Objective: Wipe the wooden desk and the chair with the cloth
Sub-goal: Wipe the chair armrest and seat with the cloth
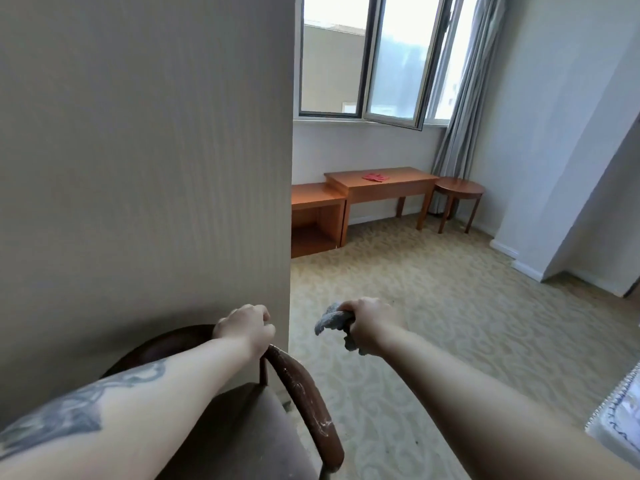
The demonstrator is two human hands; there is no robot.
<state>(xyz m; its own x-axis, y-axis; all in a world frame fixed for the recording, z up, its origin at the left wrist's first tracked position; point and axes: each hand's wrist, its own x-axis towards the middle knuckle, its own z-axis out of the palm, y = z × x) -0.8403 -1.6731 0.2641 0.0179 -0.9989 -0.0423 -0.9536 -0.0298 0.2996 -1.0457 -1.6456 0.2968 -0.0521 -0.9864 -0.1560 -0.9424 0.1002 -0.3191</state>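
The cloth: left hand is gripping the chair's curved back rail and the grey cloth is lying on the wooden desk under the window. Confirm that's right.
Not quite. The grey cloth is not on the wooden desk; it is bunched in the right hand, as the head view shows. What lies on the desk is a red item. The left hand does grip the chair's curved back rail.

the left hand (246, 329) grips the curved dark brown wooden top rail of the chair (304, 386), which stands against the beige wall (145, 150) and has a dull brownish padded seat. the right hand (369, 323) is closed around a crumpled grey cloth (330, 322) (its ends hang out on both sides of the fist), held over the pale patterned carpet (450, 306). far across the room, under the window (374, 57), stands the orange wooden desk (381, 183) with a small red item (375, 177) lying on top.
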